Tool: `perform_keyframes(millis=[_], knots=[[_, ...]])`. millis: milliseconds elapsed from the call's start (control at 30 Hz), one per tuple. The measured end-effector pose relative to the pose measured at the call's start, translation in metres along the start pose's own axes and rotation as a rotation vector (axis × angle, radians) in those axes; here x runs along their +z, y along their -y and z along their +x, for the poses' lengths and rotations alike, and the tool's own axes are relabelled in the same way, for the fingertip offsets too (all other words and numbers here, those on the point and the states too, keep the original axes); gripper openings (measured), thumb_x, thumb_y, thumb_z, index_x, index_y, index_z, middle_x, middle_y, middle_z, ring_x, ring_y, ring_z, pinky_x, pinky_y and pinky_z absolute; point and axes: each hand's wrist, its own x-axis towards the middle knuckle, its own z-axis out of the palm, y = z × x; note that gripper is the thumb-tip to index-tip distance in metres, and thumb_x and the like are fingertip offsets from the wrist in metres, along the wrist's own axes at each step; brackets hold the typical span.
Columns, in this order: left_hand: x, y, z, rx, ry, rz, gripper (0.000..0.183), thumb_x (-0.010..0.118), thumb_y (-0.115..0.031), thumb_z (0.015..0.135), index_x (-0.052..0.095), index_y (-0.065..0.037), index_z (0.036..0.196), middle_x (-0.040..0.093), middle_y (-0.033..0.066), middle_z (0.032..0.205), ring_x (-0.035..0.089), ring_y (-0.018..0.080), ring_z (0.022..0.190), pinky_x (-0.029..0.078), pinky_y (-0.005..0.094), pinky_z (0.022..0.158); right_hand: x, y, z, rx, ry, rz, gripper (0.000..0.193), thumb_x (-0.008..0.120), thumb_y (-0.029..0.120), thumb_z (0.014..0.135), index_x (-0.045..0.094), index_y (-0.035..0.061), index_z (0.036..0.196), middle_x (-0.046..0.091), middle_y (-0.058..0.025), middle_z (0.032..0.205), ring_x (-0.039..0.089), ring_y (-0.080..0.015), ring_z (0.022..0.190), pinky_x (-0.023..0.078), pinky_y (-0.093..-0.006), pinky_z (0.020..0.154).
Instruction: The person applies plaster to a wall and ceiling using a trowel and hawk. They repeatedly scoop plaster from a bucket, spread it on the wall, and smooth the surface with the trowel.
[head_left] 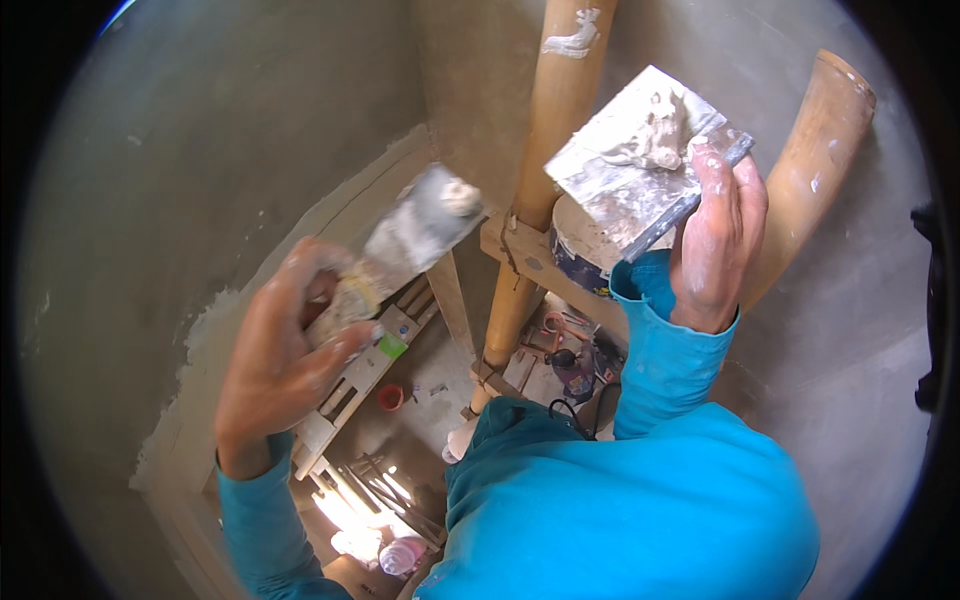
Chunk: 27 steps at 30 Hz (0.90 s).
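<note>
From afar I've got the left hand (268,365) gripping the scraper (408,232), right hand (712,235) clasping the plate (590,165) by its dark edge, white paste (660,130) heaped toward the upper corner, apparently mid-loading, the next move calling for a level plate.

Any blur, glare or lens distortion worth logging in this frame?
Head view: the left hand and its scraper look motion-blurred, the plate in the right hand sharper; sunlight burns out a patch at lower left; the fisheye's circular edge leaves black corners.
</note>
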Motion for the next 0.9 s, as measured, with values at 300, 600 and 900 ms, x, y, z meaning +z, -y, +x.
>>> perform_keyframes(millis=[300, 600, 900], knots=[[0.048, -0.015, 0.107, 0.33, 0.175, 0.457, 0.034, 0.079, -0.007, 0.078, 0.06, 0.003, 0.104, 0.06, 0.0188, 0.085, 0.06, 0.0339, 0.077, 0.051, 0.0403, 0.074, -0.022, 0.0, 0.015, -0.303, -0.019, -0.844, 0.015, 0.056, 0.009, 0.093, 0.059, -0.0048, 0.096, 0.069, -0.0239, 0.086, 0.066, -0.0431, 0.08, 0.052, -0.0433, 0.074], [0.058, -0.007, 0.129, 0.397, 0.278, 0.338, 0.033, 0.078, -0.008, 0.077, 0.062, 0.002, 0.104, 0.063, 0.0198, 0.085, 0.059, 0.036, 0.078, 0.049, 0.0405, 0.075, -0.037, 0.004, 0.012, -0.137, 0.099, -1.082, 0.02, 0.06, 0.012, 0.092, 0.061, -0.003, 0.104, 0.066, -0.0227, 0.077, 0.065, -0.0387, 0.071, 0.05, -0.0441, 0.066], [0.055, 0.005, 0.117, 0.281, 0.284, 0.229, 0.033, 0.076, 0.001, 0.079, 0.062, 0.004, 0.108, 0.054, 0.0115, 0.085, 0.051, 0.018, 0.075, 0.051, 0.0324, 0.074, -0.041, 0.003, 0.015, -0.309, 0.131, -1.304, 0.025, 0.067, 0.007, 0.087, 0.062, -0.0004, 0.111, 0.066, -0.0205, 0.079, 0.063, -0.0355, 0.064, 0.049, -0.0439, 0.061]])
